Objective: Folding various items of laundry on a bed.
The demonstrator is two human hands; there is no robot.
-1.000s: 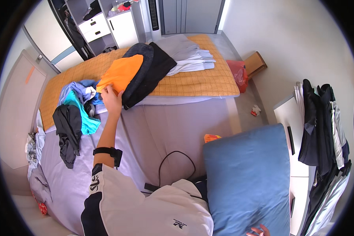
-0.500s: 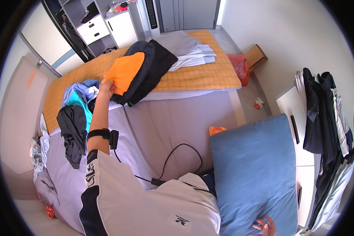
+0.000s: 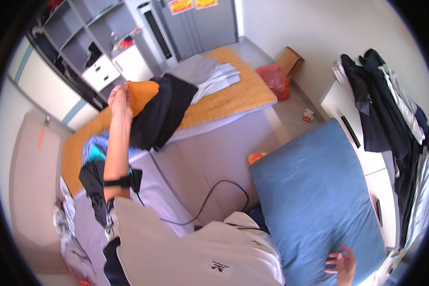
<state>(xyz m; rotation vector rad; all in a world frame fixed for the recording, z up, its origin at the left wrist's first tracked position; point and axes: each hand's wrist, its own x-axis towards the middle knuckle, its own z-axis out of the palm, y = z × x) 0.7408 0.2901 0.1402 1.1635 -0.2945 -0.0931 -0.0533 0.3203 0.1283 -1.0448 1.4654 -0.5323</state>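
Note:
My left hand [image 3: 120, 100], at the end of an outstretched arm, grips the edge of a folded orange garment [image 3: 145, 93]. This garment is partly raised over a pile of black clothes [image 3: 168, 107] on the tan woven mat. Low on the right, my right hand [image 3: 342, 263] has its fingers apart and holds nothing. It is over the lower part of a large blue cushion [image 3: 314, 190]; whether it touches the fabric I cannot tell.
Grey and white folded clothes [image 3: 217, 82] lie beyond the black pile. A crumpled dark garment [image 3: 94, 188] sits left of my forearm. A black cable [image 3: 208, 198] loops across the mauve bedding [image 3: 214, 152]. Clothes [image 3: 386, 109] hang at the right, and a red bag [image 3: 275, 82] stands on the floor.
My left hand has lifted the orange garment's near edge, and the cloth now looks bunched instead of flat. The whole view has shifted and tilted. My right hand still hovers around the cushion.

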